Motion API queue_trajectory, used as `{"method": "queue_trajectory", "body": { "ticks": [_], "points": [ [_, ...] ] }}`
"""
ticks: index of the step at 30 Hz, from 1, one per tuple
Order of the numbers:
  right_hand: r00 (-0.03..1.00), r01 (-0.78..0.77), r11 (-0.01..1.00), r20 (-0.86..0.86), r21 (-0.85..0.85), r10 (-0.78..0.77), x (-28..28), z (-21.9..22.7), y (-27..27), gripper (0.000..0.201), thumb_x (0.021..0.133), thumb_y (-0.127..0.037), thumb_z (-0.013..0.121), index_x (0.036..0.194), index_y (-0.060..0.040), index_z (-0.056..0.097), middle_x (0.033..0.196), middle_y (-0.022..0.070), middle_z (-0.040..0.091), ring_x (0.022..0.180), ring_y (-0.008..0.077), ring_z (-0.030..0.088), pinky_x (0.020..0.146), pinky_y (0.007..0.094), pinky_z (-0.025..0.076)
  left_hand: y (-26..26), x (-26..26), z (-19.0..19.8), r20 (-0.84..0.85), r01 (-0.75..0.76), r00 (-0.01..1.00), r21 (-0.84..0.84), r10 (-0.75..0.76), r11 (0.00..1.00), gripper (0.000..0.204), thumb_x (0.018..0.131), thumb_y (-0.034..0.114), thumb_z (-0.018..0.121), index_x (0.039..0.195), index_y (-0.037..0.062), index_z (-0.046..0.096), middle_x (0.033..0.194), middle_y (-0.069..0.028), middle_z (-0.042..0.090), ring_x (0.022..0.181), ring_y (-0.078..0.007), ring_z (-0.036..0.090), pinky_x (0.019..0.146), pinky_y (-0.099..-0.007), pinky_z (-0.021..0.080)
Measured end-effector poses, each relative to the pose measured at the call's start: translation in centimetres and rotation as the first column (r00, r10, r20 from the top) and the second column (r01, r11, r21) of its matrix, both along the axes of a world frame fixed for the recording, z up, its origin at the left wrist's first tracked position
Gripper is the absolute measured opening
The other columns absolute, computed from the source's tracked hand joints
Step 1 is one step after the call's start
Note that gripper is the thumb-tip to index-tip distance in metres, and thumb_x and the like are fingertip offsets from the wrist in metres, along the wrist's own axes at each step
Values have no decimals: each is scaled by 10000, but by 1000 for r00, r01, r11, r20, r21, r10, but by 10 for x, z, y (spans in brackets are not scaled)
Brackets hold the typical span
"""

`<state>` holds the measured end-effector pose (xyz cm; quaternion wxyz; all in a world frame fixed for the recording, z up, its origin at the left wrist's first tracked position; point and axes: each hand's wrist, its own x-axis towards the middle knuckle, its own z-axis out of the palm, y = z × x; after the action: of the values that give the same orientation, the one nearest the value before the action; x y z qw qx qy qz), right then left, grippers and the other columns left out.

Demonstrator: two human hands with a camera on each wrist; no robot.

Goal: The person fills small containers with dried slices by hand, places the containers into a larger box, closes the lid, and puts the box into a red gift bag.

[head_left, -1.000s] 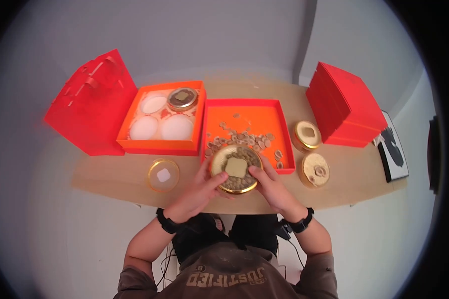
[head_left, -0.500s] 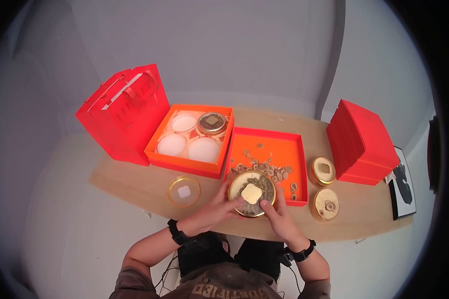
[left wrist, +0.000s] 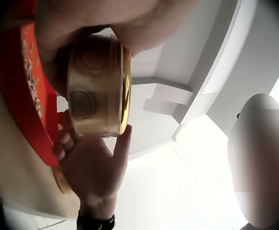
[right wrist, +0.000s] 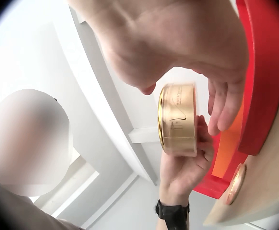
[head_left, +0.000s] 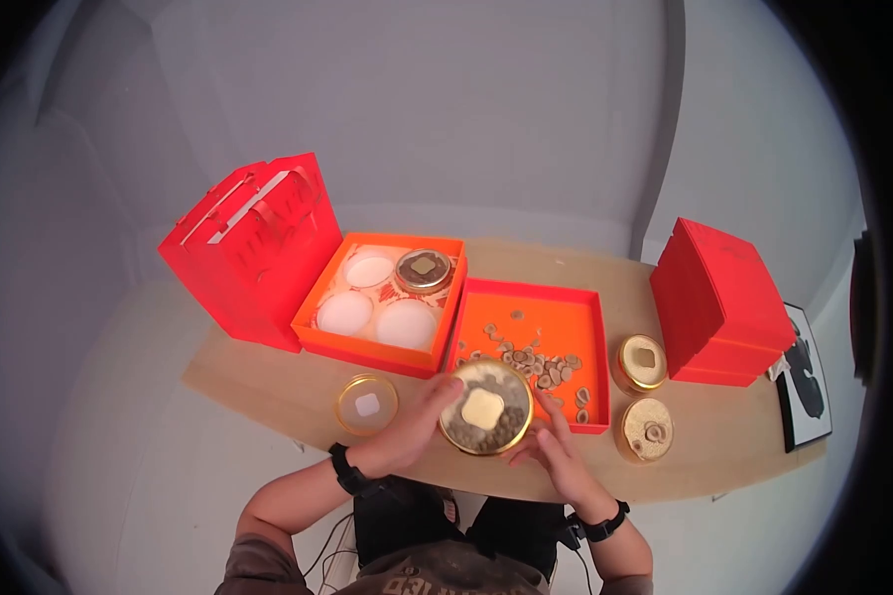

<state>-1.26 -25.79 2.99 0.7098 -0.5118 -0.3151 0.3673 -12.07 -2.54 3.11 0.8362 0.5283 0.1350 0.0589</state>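
A round gold-rimmed tin point(head_left: 507, 420) with a clear top, pale square label and small rounded brown pieces inside is gripped by the left hand point(head_left: 407, 433), thumb on its rim. In the left wrist view, that hand point(left wrist: 101, 21) curls round the tin point(left wrist: 94, 86). The right hand point(head_left: 570, 466) is at the tin's right side with fingers apart. In the right wrist view, a gap separates the right hand's point(right wrist: 178, 43) thumb and fingers from the tin point(right wrist: 181, 122). Behind the tin, an orange-red tray point(head_left: 575, 307) holds scattered flat brown pieces.
An orange-red box point(head_left: 313, 337) with round white wells holds one tin point(head_left: 424, 270). A clear gold-rimmed lid point(head_left: 367, 405) lies at left. Two gold tins point(head_left: 643, 363) stand right of the tray. Red bags point(head_left: 258, 253), red boxes point(head_left: 719, 302) and a framed picture point(head_left: 807, 382) flank them.
The head view has shifted, with the table now lower in it. The right hand has loosened from the tin and its fingers have spread; the left hand still grips it, now at its upper left rim.
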Motion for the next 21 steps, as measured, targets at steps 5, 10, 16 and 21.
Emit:
{"method": "queue_trajectory", "body": {
  "ticks": [5, 10, 16, 21],
  "points": [
    [993, 111, 994, -32, -18, -112, -1, -20, -34, 528, 1090, -219, 479, 1563, -74, 292, 1009, 137, 637, 854, 197, 656, 824, 321, 534, 57, 15, 74, 142, -244, 958, -42, 247, 969, 472, 1090, 363, 471, 1421, 27, 490, 1408, -81, 576, 1293, -171, 569, 1092, -345, 471],
    [962, 270, 940, 88, -206, -257, -1, -41, -78, 264, 1061, -233, 553, 1230, -35, 600, 799, 14, 591, 727, 103, 551, 701, 248, 444, 167, 51, 93, 86, -391, 919, 103, 384, 914, 471, 1083, 390, 477, 1407, 53, 529, 1393, -92, 607, 1315, -209, 568, 1081, -409, 493],
    [906, 418, 885, 169, -202, -389, -2, -80, -107, 140, 1024, -157, 620, 1089, -39, 658, 790, -56, 557, 685, 28, 474, 611, 194, 366, 282, 98, 49, -20, -520, 833, 311, 553, 795, 445, 1017, 380, 613, 1250, 2, 588, 1206, -133, 668, 1183, -254, 652, 921, -459, 579],
    [915, 397, 899, 159, -182, -372, -12, -69, -97, 109, 1005, -108, 647, 1089, -38, 651, 791, -69, 554, 680, 11, 448, 596, 184, 341, 289, 119, 43, -143, -567, 747, 371, 649, 735, 573, 1007, 248, 630, 1378, -95, 361, 1297, -254, 572, 1154, -352, 656, 850, -426, 617]
  ]
}}
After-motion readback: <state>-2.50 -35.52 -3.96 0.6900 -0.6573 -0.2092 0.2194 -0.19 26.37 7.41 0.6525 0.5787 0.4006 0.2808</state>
